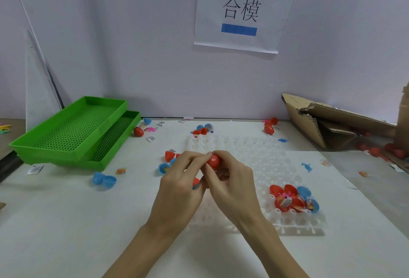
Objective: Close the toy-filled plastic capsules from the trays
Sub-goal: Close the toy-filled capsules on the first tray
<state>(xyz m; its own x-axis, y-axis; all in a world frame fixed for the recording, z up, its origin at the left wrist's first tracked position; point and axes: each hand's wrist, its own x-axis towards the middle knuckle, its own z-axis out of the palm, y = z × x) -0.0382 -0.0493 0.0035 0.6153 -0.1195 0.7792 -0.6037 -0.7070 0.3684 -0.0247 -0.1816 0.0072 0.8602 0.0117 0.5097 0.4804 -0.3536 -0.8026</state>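
Centre frame, just above the white worktop (66, 222), both hands meet on one red capsule (214, 161): left hand (179, 185) pinches it from the left with fingers curled, right hand (230, 181) wraps it from the right and below, thumb tips (208, 156) touching at its top. Looks like the press-shut step; seam is hidden by the fingers, so cannot tell if the halves are seated. Something red-and-blue (195, 183) peeks under the left palm, unclear what. To do it well, judging from this grip: line the two halves up straight, squeeze evenly along the axis, keep the toy and paper slip clear of the rim so nothing gets nipped, check the seam all round before letting go. Clear dimpled tray (254, 151) lies under and behind the hands; lower right of it holds open filled capsules (292, 199), red and blue, not closed. More open ones (202, 130) at the tray's far edge, loose blue halves (104, 179) left of centre. Closed red capsule (138, 131) lies beside the stacked green trays (73, 131), upper left. Torn cardboard box (327, 120) at right. Plenty left to do.
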